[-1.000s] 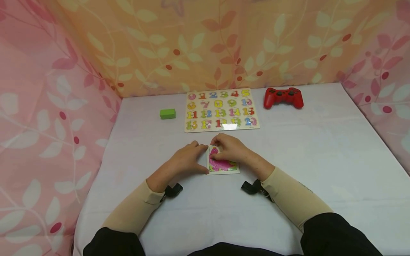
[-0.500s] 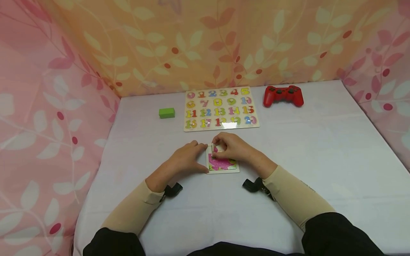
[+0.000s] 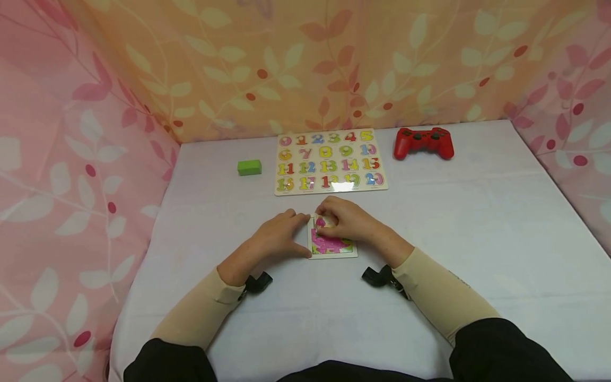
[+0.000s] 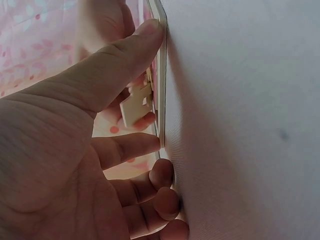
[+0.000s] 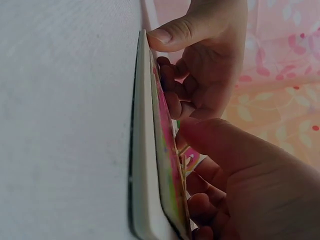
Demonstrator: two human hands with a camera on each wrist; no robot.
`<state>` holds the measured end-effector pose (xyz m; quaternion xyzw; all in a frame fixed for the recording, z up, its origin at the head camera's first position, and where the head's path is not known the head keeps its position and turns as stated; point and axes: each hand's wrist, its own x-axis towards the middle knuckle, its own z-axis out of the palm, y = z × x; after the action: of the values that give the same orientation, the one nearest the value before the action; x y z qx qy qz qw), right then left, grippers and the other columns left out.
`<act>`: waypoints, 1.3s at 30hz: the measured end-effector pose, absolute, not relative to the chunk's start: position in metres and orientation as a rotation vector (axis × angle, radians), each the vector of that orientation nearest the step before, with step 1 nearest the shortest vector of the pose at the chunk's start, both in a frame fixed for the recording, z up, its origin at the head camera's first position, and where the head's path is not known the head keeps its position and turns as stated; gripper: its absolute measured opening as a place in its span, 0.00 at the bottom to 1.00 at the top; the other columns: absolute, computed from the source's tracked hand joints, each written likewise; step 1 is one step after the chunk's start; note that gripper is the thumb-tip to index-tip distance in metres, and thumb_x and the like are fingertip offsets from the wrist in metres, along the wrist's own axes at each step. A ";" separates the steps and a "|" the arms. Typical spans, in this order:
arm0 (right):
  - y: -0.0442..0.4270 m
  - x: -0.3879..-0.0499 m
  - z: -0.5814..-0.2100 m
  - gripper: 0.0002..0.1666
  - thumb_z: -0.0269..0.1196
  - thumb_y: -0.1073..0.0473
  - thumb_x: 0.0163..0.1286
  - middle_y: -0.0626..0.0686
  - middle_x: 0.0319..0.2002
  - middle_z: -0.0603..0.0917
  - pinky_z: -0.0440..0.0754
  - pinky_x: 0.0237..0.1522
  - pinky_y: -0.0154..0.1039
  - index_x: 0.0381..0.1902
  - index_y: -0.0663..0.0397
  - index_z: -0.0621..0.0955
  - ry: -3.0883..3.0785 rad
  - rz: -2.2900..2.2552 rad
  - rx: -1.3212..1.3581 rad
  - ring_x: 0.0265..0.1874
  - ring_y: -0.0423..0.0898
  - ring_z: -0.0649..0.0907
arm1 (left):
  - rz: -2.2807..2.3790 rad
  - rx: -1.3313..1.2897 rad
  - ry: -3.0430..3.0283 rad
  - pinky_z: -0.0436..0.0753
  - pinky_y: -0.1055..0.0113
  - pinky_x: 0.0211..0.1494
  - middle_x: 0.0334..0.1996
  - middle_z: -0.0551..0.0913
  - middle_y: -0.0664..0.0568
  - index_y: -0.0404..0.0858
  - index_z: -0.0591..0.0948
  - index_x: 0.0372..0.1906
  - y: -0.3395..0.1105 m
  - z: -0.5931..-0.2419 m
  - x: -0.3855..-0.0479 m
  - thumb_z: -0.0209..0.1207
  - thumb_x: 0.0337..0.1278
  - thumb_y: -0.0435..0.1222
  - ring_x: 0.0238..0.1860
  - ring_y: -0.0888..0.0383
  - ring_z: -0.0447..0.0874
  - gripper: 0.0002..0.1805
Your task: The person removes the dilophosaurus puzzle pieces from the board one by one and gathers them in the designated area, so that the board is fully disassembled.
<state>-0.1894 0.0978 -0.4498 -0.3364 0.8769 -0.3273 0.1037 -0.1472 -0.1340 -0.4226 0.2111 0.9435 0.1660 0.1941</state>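
Note:
A small jigsaw puzzle (image 3: pixel 329 245) with a pink animal picture in a pale frame lies flat on the table before me. With its thumb and forefinger, my left hand (image 3: pixel 281 236) touches the frame's left side near its two corners; the other fingers rest on the cloth in the left wrist view. My right hand (image 3: pixel 346 220) pinches a puzzle piece (image 3: pixel 320 221) between thumb and fingers, tilted over the upper left of the puzzle. The left wrist view shows the bare wooden back of this puzzle piece (image 4: pixel 134 107). Right fingers hide the puzzle's upper right part.
Behind the puzzle lies a number board (image 3: pixel 330 162) with coloured numerals. A green block (image 3: pixel 250 167) sits to its left and a red game controller (image 3: pixel 424 143) to its right. Patterned curtains (image 3: pixel 296 63) border the white table (image 3: pixel 477 223).
A second ago the piece lay level in the puzzle under my right fingers. Now my right hand holds it raised and tilted. The left hand stays at the frame's edge.

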 end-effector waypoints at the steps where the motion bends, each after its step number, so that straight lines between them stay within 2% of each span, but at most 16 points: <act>1: 0.098 -0.189 -0.450 0.22 0.73 0.46 0.65 0.45 0.43 0.78 0.73 0.37 0.40 0.51 0.48 0.82 2.593 -0.961 -0.984 0.35 0.43 0.75 | 0.461 0.596 2.647 0.78 0.59 0.52 0.53 0.76 0.51 0.44 0.72 0.74 -0.134 -0.422 -0.147 0.78 0.44 0.57 0.49 0.55 0.75 0.51; 7: 0.098 -0.187 -0.449 0.27 0.71 0.41 0.67 0.44 0.41 0.79 0.73 0.35 0.42 0.57 0.48 0.82 2.628 -0.911 -0.967 0.31 0.42 0.75 | 0.446 0.609 2.651 0.78 0.58 0.53 0.54 0.77 0.49 0.42 0.71 0.75 -0.133 -0.420 -0.147 0.78 0.45 0.56 0.49 0.54 0.75 0.51; 14: 0.097 -0.184 -0.452 0.26 0.71 0.41 0.67 0.43 0.52 0.80 0.76 0.40 0.40 0.56 0.48 0.84 2.679 -0.883 -1.008 0.40 0.41 0.77 | 0.447 0.609 2.646 0.78 0.58 0.52 0.53 0.76 0.50 0.43 0.71 0.75 -0.133 -0.419 -0.146 0.78 0.44 0.57 0.49 0.54 0.75 0.52; 19: 0.096 -0.184 -0.456 0.27 0.71 0.41 0.67 0.45 0.53 0.79 0.80 0.50 0.43 0.57 0.50 0.83 2.703 -0.813 -1.070 0.46 0.41 0.79 | 0.451 0.603 2.647 0.78 0.58 0.52 0.53 0.77 0.49 0.42 0.71 0.74 -0.133 -0.418 -0.145 0.78 0.44 0.56 0.49 0.53 0.75 0.52; 28: 0.095 -0.186 -0.458 0.27 0.68 0.42 0.70 0.48 0.53 0.79 0.80 0.53 0.43 0.59 0.53 0.80 2.707 -0.758 -1.097 0.47 0.42 0.79 | 0.446 0.599 2.653 0.78 0.58 0.51 0.52 0.77 0.49 0.42 0.72 0.74 -0.132 -0.419 -0.146 0.79 0.44 0.55 0.48 0.53 0.75 0.51; 33: 0.095 -0.187 -0.458 0.28 0.72 0.42 0.66 0.47 0.51 0.79 0.78 0.56 0.44 0.56 0.51 0.81 2.659 -0.845 -1.016 0.48 0.43 0.78 | 0.448 0.592 2.648 0.78 0.59 0.51 0.52 0.77 0.50 0.43 0.72 0.74 -0.132 -0.421 -0.147 0.78 0.44 0.56 0.48 0.54 0.75 0.51; 36: 0.096 -0.188 -0.458 0.28 0.76 0.41 0.61 0.46 0.48 0.79 0.77 0.54 0.44 0.52 0.48 0.80 2.624 -0.946 -0.943 0.46 0.44 0.77 | 0.453 0.589 2.640 0.78 0.60 0.51 0.52 0.76 0.50 0.43 0.71 0.75 -0.132 -0.421 -0.147 0.78 0.44 0.56 0.48 0.55 0.74 0.51; 39: 0.097 -0.190 -0.459 0.28 0.78 0.42 0.59 0.46 0.44 0.78 0.76 0.46 0.42 0.48 0.46 0.79 2.597 -1.034 -0.937 0.40 0.44 0.75 | 0.455 0.584 2.642 0.78 0.59 0.52 0.53 0.76 0.50 0.43 0.71 0.75 -0.133 -0.421 -0.146 0.78 0.45 0.56 0.48 0.55 0.75 0.52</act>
<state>-0.1898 0.0968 -0.4588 -0.3164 0.8767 -0.3491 0.0966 -0.1465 -0.1328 -0.4206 0.2087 0.9439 0.1627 0.1978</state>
